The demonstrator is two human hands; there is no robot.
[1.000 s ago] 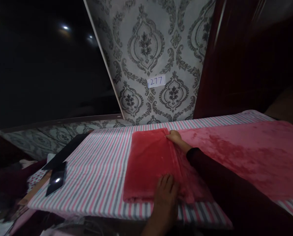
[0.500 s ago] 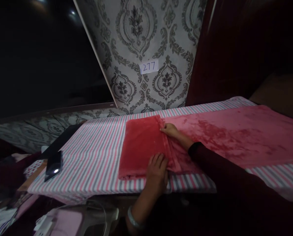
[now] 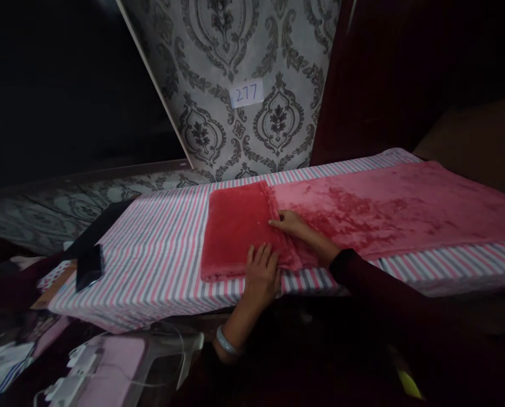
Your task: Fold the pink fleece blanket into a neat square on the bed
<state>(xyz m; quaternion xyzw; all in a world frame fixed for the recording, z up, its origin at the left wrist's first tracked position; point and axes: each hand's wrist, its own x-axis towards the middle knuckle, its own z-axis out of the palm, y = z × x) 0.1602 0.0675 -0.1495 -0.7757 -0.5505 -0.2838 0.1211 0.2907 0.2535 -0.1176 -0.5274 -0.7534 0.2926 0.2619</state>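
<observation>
A red plush blanket lies on a striped cloth (image 3: pixel 163 237), its left part folded into a thick block (image 3: pixel 229 226) and the rest (image 3: pixel 405 209) spread flat to the right, with darker brushed patches. My left hand (image 3: pixel 261 277), a bangle on its wrist, rests on the front edge of the folded block with its fingers stretched out; its thumb is hidden. At the block's right edge my right hand (image 3: pixel 291 223) pinches the blanket's border between thumb and fingers.
A black phone (image 3: pixel 89 267) lies at the cloth's left end. Below it are a pink-topped stool (image 3: pixel 117 367) and white power strips (image 3: pixel 81 367). Behind stand a large dark screen (image 3: pixel 74 90) and a patterned wall with a paper (image 3: pixel 246 93) marked 277.
The view has shifted slightly, so everything sits higher in the picture. My right hand has slid a little nearer along the blanket's border, closer to my left hand.
</observation>
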